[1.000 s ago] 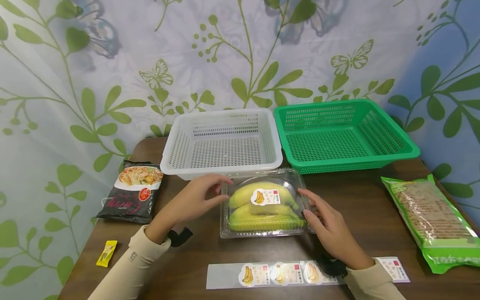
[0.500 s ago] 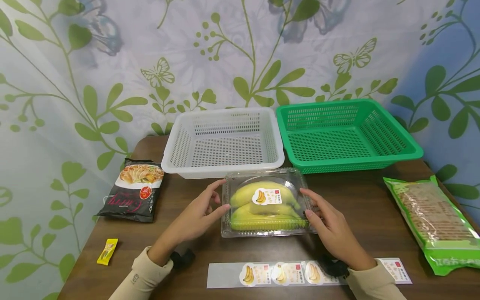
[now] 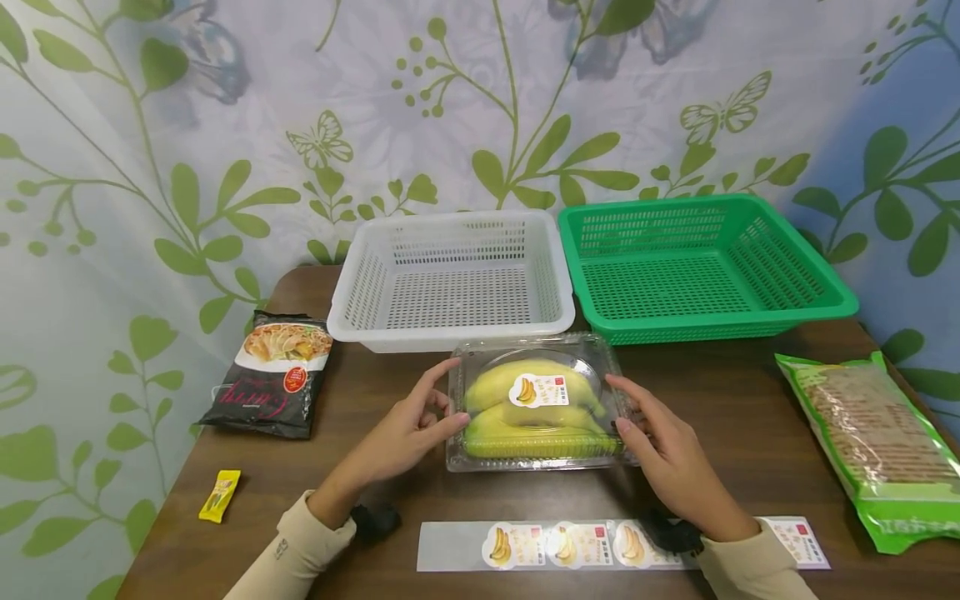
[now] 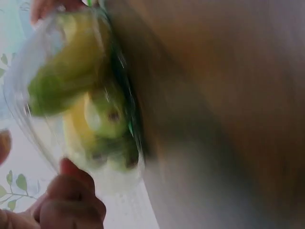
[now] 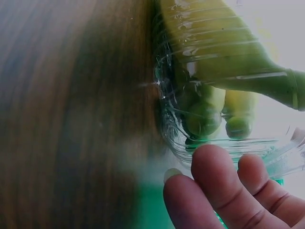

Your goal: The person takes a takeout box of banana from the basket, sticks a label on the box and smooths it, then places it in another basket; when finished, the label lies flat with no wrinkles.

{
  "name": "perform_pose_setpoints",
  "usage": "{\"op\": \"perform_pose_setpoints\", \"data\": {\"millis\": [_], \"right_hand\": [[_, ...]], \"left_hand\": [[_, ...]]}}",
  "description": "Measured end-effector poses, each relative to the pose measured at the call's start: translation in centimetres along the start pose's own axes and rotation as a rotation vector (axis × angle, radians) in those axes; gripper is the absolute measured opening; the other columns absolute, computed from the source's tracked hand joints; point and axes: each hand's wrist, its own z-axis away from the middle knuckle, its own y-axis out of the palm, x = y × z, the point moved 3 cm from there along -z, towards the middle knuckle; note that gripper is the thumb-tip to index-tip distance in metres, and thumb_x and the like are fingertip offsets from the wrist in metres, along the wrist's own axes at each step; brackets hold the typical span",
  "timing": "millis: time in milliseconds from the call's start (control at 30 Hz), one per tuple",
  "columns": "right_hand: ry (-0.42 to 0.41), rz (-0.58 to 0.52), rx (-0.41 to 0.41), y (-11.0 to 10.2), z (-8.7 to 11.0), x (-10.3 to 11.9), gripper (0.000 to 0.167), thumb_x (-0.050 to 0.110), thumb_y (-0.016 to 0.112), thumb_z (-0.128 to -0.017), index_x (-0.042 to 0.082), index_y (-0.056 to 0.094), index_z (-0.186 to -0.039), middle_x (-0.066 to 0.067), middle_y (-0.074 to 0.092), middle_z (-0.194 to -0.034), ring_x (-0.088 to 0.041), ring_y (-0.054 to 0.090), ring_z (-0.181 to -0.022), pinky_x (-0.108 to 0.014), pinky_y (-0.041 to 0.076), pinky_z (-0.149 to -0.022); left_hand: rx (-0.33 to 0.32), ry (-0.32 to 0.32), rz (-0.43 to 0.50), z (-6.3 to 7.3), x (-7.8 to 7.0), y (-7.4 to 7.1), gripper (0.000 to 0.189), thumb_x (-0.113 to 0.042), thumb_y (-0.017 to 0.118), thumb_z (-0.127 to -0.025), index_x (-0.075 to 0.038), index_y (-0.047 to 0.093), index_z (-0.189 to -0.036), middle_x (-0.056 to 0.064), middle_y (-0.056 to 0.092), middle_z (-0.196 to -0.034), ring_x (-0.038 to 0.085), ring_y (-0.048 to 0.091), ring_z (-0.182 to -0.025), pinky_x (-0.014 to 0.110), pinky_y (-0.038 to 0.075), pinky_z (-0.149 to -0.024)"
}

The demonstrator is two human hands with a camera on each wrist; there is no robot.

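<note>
A clear plastic clamshell box (image 3: 536, 460) lies on the table in the head view, with yellow bananas (image 3: 491, 421) inside and a banana sticker (image 3: 538, 390) on its lid. My left hand (image 3: 393, 442) holds the box's left side, index finger at the far corner, thumb on the edge, other fingers curled. At the right side, my right hand (image 3: 667, 446) holds the edge between thumb and fingers. Green banana ends (image 5: 202, 119) show through the wall in the right wrist view, fingertips close against it. The left wrist view is blurred.
Behind the box stand a white basket (image 3: 450, 337) and a green basket (image 3: 712, 321). A black food packet (image 3: 270, 383) and a small yellow sachet (image 3: 220, 496) lie left. A green-edged bag (image 3: 877, 442) lies right; a sticker strip (image 3: 457, 546) runs along the front.
The left hand has drawn back from over the box's left rim, then settled against that side. The right hand and box keep their place; the head view has shifted slightly.
</note>
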Motion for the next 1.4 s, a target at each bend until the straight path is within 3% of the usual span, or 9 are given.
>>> {"op": "perform_pose_setpoints", "data": {"millis": [133,300,600,767,833,1000,1133,1400], "right_hand": [[0.012,-0.001,0.001,-0.1,0.0,0.1,0.054,0.013,0.057,-0.105,0.031,0.044,-0.155,0.004,0.058,-0.114,-0.010,0.053,-0.073,-0.028,0.042,-0.059],[-0.005,0.010,-0.002,-0.1,0.0,0.1,0.055,0.012,0.057,-0.105,0.030,0.044,-0.155,0.003,0.059,-0.118,-0.010,0.055,-0.076,-0.028,0.043,-0.060],[0.021,0.015,0.017,-0.3,-0.2,0.0,0.055,0.015,0.056,-0.106,0.034,0.042,-0.155,0.004,0.057,-0.116,-0.010,0.050,-0.068,-0.029,0.040,-0.057],[0.024,0.005,0.040,-0.3,-0.3,0.0,0.054,0.017,0.054,-0.107,0.036,0.040,-0.156,0.004,0.054,-0.095,-0.010,0.046,-0.061,-0.029,0.039,-0.056],[0.027,0.003,0.053,-0.3,-0.2,-0.1,0.054,0.018,0.053,-0.108,0.036,0.038,-0.157,0.004,0.056,-0.099,-0.010,0.048,-0.065,-0.030,0.040,-0.057],[0.034,0.016,0.081,-0.7,0.4,-0.6,0.054,0.018,0.051,-0.109,0.035,0.037,-0.158,0.006,0.055,-0.139,-0.009,0.056,-0.093,-0.032,0.043,-0.068],[0.045,0.006,0.101,-1.2,0.4,-0.6,0.055,0.018,0.050,-0.109,0.035,0.035,-0.159,0.000,0.058,-0.130,-0.012,0.058,-0.093,-0.032,0.045,-0.067],[0.051,-0.058,0.075,-3.6,-0.3,-1.5,0.055,0.010,0.049,-0.109,0.028,0.032,-0.158,-0.011,0.059,-0.113,-0.017,0.065,-0.076,-0.031,0.055,-0.067]], "left_hand": [[0.019,-0.004,0.111,-0.1,0.2,0.3,0.072,-0.022,0.065,-0.103,-0.030,0.023,-0.161,0.006,0.060,-0.097,0.008,0.042,-0.057,0.023,0.039,-0.054],[0.033,-0.002,0.177,-0.2,0.5,0.4,0.073,-0.018,0.064,-0.103,-0.030,0.021,-0.161,0.008,0.059,-0.097,0.010,0.042,-0.055,0.023,0.040,-0.054],[0.032,0.001,0.193,-0.4,0.7,0.4,0.072,-0.019,0.064,-0.103,-0.030,0.022,-0.160,0.009,0.059,-0.097,0.023,0.049,-0.057,0.025,0.043,-0.055],[0.021,-0.005,0.199,-0.4,0.6,0.3,0.072,-0.018,0.064,-0.103,-0.031,0.022,-0.160,0.009,0.059,-0.098,0.020,0.050,-0.059,0.024,0.044,-0.056],[0.027,-0.012,0.201,-0.3,0.6,0.4,0.073,-0.019,0.064,-0.103,-0.031,0.022,-0.160,0.009,0.059,-0.098,0.017,0.049,-0.060,0.024,0.044,-0.057],[0.042,-0.020,0.204,-0.1,0.8,0.8,0.073,-0.019,0.064,-0.103,-0.030,0.022,-0.161,0.009,0.059,-0.098,0.013,0.047,-0.060,0.024,0.043,-0.056],[0.036,-0.011,0.213,-0.2,0.8,0.8,0.073,-0.019,0.064,-0.102,-0.030,0.022,-0.161,0.008,0.059,-0.097,0.012,0.044,-0.058,0.023,0.042,-0.054],[0.034,-0.006,0.225,-0.2,0.7,0.6,0.073,-0.018,0.064,-0.103,-0.031,0.021,-0.161,0.008,0.059,-0.097,0.012,0.042,-0.056,0.023,0.041,-0.053]]}}
